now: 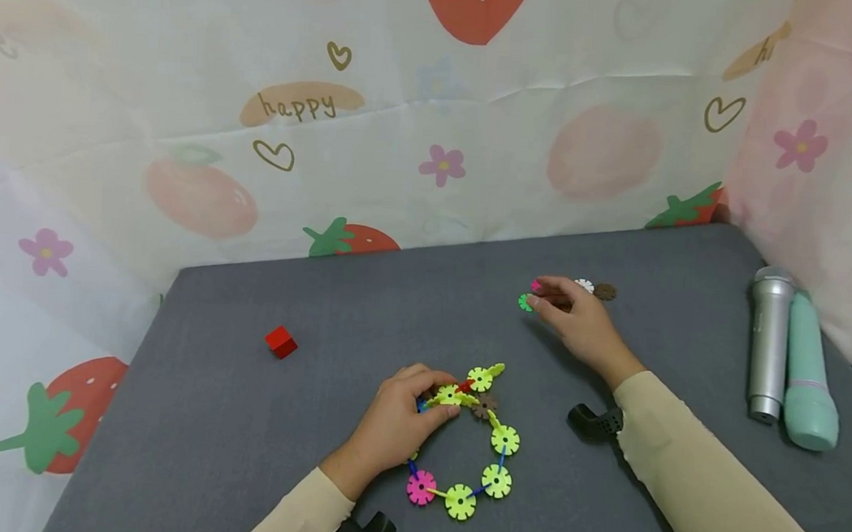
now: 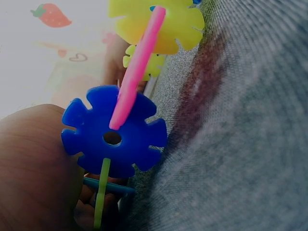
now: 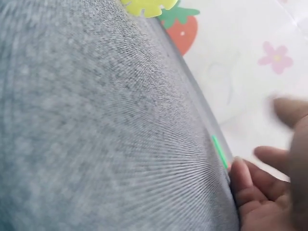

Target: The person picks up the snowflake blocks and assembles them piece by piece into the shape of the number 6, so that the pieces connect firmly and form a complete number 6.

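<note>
In the head view a ring of joined notched plastic discs (image 1: 497,481), mostly yellow-green with pink, blue and brown ones, lies on the grey table. My left hand (image 1: 396,419) grips its far left part, thumb and fingers about a yellow-green disc (image 1: 449,395). The left wrist view shows a blue disc (image 2: 86,130) slotted to a pink one (image 2: 137,67) close to that hand. My right hand (image 1: 582,324) reaches over loose discs at the back, its fingers apart. By its fingertips lies a green disc (image 1: 524,303), seen edge-on in the right wrist view; the hand hides part of the group.
A white disc (image 1: 584,285) and a brown disc (image 1: 605,292) lie just beyond my right hand. A red cube (image 1: 280,342) sits at the left. On the right lie a silver microphone (image 1: 769,344) and a mint-green one (image 1: 810,387). A printed curtain (image 1: 474,196) hangs behind the table.
</note>
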The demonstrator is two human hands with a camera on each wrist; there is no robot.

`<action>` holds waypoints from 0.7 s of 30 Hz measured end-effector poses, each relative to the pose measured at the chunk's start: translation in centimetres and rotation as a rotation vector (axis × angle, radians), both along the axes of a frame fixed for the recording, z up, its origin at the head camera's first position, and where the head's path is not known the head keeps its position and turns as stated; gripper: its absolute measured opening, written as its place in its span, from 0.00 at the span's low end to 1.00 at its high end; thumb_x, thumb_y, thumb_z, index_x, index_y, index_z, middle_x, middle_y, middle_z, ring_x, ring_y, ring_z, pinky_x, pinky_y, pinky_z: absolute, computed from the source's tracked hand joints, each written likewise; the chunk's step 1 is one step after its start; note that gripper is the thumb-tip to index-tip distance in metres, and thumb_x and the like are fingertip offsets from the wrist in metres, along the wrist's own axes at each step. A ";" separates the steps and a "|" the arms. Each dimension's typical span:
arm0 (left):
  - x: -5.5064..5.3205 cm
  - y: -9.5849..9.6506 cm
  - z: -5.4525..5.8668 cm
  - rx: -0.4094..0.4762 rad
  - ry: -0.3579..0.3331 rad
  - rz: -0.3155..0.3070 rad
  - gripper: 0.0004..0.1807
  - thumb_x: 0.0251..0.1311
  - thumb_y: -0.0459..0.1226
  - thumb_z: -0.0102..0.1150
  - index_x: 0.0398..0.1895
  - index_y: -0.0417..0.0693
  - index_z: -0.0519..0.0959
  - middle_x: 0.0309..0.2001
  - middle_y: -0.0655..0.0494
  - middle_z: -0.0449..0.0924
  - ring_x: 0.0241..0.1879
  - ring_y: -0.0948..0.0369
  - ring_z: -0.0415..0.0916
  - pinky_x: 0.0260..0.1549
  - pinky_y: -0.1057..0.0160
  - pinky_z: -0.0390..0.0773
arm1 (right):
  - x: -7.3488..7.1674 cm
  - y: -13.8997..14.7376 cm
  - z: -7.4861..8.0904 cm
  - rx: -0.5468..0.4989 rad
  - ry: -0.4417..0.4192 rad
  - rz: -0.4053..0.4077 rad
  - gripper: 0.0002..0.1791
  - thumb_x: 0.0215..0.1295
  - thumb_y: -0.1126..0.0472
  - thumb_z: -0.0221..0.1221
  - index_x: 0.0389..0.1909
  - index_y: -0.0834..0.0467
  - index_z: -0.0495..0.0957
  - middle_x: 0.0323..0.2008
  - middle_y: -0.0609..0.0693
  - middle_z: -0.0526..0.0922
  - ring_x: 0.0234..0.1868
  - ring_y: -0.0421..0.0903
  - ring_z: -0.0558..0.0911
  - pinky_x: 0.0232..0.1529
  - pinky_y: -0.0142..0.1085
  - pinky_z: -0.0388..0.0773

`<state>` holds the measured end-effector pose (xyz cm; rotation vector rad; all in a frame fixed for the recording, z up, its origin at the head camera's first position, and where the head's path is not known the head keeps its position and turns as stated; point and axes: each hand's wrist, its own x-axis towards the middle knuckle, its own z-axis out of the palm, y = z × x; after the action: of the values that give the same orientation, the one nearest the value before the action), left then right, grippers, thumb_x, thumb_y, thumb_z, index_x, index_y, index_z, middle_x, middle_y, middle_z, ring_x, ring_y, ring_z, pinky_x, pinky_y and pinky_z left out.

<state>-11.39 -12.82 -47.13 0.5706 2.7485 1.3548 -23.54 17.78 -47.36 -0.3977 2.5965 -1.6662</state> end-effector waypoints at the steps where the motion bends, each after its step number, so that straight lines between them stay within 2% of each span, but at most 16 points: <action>1: 0.0 0.0 0.0 -0.002 -0.001 0.000 0.14 0.71 0.38 0.75 0.57 0.49 0.88 0.43 0.66 0.80 0.42 0.61 0.75 0.42 0.56 0.77 | -0.1 0.0 -0.1 0.048 0.012 0.007 0.32 0.84 0.51 0.62 0.78 0.65 0.70 0.67 0.62 0.78 0.65 0.59 0.78 0.64 0.54 0.76; 4: 0.0 0.0 0.0 -0.009 -0.005 0.002 0.14 0.71 0.38 0.75 0.57 0.49 0.88 0.43 0.66 0.80 0.42 0.61 0.74 0.43 0.56 0.76 | -0.2 -0.1 -0.4 0.159 0.074 0.045 0.30 0.82 0.61 0.64 0.78 0.67 0.70 0.65 0.64 0.78 0.64 0.61 0.78 0.65 0.57 0.75; 8: 0.0 0.1 0.0 -0.015 -0.009 0.003 0.14 0.71 0.38 0.75 0.57 0.50 0.89 0.43 0.67 0.80 0.42 0.61 0.74 0.42 0.57 0.76 | -0.2 -0.3 -0.4 0.221 0.120 0.076 0.25 0.80 0.70 0.63 0.73 0.69 0.75 0.61 0.65 0.78 0.58 0.61 0.80 0.60 0.56 0.76; 16: -0.1 0.0 -0.1 -0.019 -0.010 0.004 0.14 0.71 0.39 0.75 0.57 0.51 0.89 0.43 0.68 0.80 0.42 0.61 0.74 0.43 0.57 0.76 | 0.1 -0.3 -0.1 0.227 0.112 0.050 0.21 0.77 0.70 0.65 0.67 0.72 0.80 0.54 0.65 0.76 0.51 0.60 0.78 0.54 0.54 0.76; 21: 0.0 0.0 -0.1 -0.018 -0.010 0.003 0.14 0.71 0.38 0.75 0.57 0.51 0.89 0.43 0.68 0.80 0.43 0.61 0.74 0.42 0.56 0.76 | 0.2 -0.1 -0.1 0.214 0.084 0.018 0.17 0.75 0.69 0.68 0.61 0.69 0.83 0.47 0.60 0.79 0.47 0.57 0.77 0.49 0.51 0.75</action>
<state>-11.43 -12.84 -47.21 0.5578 2.7518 1.3290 -23.33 17.64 -47.46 -0.4886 2.7848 -1.3755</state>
